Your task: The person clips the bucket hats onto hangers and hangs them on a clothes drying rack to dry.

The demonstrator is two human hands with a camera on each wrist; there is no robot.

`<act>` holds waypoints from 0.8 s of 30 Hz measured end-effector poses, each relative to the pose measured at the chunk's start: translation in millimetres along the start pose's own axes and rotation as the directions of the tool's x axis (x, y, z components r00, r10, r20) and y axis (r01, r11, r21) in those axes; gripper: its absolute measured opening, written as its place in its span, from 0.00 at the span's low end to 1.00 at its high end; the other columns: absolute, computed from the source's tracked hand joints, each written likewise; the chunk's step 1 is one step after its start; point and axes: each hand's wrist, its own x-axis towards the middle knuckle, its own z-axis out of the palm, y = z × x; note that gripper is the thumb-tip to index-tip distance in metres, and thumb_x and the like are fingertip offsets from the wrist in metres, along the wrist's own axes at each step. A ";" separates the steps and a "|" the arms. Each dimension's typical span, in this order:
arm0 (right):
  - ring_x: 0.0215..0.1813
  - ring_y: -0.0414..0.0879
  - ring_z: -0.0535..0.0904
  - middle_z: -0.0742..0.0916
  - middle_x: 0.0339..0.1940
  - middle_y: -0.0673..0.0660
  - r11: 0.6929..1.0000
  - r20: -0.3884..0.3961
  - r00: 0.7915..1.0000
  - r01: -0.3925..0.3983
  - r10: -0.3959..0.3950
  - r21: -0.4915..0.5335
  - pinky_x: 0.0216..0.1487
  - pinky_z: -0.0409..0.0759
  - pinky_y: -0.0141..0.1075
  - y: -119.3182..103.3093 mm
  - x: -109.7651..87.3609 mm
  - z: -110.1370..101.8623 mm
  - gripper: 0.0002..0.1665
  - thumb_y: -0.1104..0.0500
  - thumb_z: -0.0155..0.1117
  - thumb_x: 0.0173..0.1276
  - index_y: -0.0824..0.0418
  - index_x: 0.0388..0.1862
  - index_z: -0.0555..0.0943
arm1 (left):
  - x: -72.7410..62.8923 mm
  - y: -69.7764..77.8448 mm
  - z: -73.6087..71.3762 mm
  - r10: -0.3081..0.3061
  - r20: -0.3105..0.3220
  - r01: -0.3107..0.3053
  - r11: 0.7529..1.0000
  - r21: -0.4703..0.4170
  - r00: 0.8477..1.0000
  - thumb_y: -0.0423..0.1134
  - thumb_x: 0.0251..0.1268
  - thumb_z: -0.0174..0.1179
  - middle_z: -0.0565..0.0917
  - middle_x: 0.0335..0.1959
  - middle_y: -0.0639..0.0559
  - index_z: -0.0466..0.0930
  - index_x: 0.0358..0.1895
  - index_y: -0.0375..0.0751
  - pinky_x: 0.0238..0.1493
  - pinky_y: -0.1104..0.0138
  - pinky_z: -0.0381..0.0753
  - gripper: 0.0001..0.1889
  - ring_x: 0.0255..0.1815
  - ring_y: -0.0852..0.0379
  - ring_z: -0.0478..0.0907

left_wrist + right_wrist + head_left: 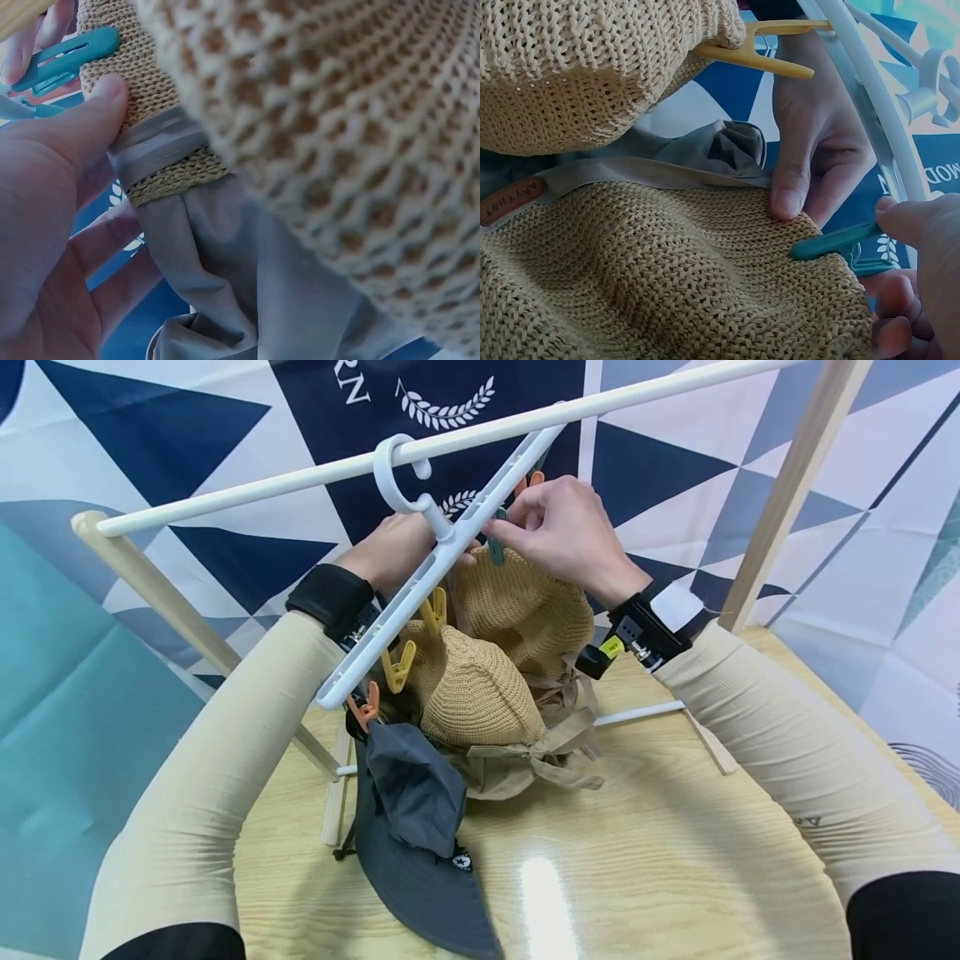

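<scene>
A tan knitted hat [525, 610] hangs under the white hanger [390, 620], at the far side. My left hand [401, 547] pinches its edge; in the left wrist view the thumb lies on the knit beside a grey inner band [161, 146]. My right hand [566, 531] pinches a green clothespin [832, 243] whose jaws sit over the same edge, close beside the left thumb. Nearer, a second knitted hat [480, 693] with a bow hangs from yellow clothespins [398, 667]. A dark bucket hat [420, 868] hangs at the hanger's near end by an orange clothespin [365, 707].
The hanger hooks over a white rod [247, 497] between wooden posts [787, 485]. Another orange clothespin [536, 479] shows behind the right hand. Beneath is a wooden table [637, 852], with a patterned cloth [675, 468] behind the rack.
</scene>
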 end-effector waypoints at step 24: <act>0.34 0.44 0.79 0.86 0.28 0.47 0.999 0.028 0.998 -0.047 0.048 -0.023 0.40 0.71 0.36 2.3 0.1 -3.1 0.28 0.37 0.78 0.74 0.56 0.57 0.95 | -5.4 -19.0 -13.2 0.046 -0.062 -0.036 0.988 0.149 0.997 0.40 0.85 0.61 0.91 0.55 0.35 0.90 0.62 0.33 0.61 0.53 0.79 0.16 0.58 0.42 0.85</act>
